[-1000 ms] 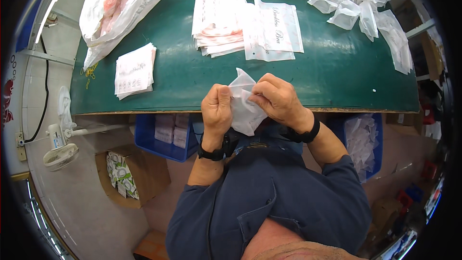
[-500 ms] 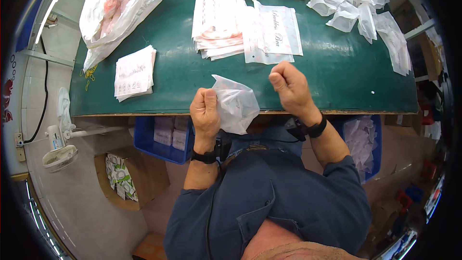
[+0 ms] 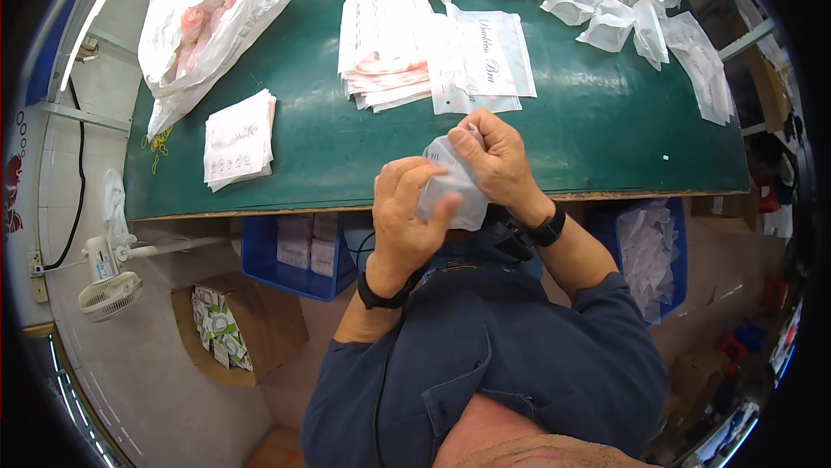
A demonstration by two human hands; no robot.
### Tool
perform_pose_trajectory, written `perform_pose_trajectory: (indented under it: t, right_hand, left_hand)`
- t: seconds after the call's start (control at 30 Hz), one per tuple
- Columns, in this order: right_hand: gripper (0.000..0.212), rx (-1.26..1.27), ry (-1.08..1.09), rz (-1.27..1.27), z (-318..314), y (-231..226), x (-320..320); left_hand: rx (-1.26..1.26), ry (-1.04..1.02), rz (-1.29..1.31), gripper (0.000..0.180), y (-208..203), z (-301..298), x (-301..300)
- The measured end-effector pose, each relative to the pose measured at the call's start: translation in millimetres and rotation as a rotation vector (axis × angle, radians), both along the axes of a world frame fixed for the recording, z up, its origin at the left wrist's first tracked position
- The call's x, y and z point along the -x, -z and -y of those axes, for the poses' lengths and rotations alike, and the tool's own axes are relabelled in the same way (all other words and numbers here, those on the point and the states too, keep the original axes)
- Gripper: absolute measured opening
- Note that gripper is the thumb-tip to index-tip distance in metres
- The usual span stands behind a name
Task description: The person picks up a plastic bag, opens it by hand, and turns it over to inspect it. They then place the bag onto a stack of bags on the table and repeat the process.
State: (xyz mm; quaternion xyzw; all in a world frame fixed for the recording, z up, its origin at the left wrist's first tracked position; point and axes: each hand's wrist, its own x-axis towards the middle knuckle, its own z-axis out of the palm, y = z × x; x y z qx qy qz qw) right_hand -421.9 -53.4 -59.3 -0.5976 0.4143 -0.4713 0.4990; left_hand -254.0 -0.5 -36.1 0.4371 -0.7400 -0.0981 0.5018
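Your left hand (image 3: 407,217) and right hand (image 3: 495,163) are drawn close together at the near edge of the table (image 3: 606,139), both closed on one small translucent bag (image 3: 452,184). The left fingers curl over the bag's lower left part, with the palm against it. The right hand pinches its upper end in bent fingers. The bag is crumpled between the two hands, held above the table edge and not resting on the surface. Each wrist carries a dark band.

Under the table, a blue bin (image 3: 299,251) sits to your left and a second blue bin (image 3: 649,251) with clear bags to your right. A cardboard box (image 3: 234,329) and a small white fan (image 3: 104,290) stand on the floor further left.

On the green surface, a small stack of printed sheets (image 3: 238,139) lies to the left, well apart from your hands. Just beyond your hands lies a spread pile of flat packets (image 3: 407,44), partly overlapped by a clear printed bag (image 3: 485,57). At the far left sits a large white sack (image 3: 216,18). Loose filled bags (image 3: 623,0) are scattered along the far and right edges.
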Motion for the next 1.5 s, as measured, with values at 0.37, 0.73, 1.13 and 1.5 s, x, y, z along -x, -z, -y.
perform_pose_trajectory:
  t: [0.37,0.73,1.13,1.5]
  right_hand:
    - [0.03,0.004,0.054,0.343,-1,4,0]
    - [0.034,0.146,0.163,0.119,7,10,17]
    - [0.031,0.028,0.248,0.279,13,28,20]
    - [0.026,0.667,-0.048,-0.52,19,-46,22]
  left_hand:
    - [-0.346,0.03,-0.815,0.018,27,-5,-9]
    - [-0.455,0.211,-1.29,0.019,44,9,-23]
    - [-0.572,0.192,-0.949,0.018,52,-1,-12]
    - [-0.361,0.245,-0.369,0.019,32,3,-9]
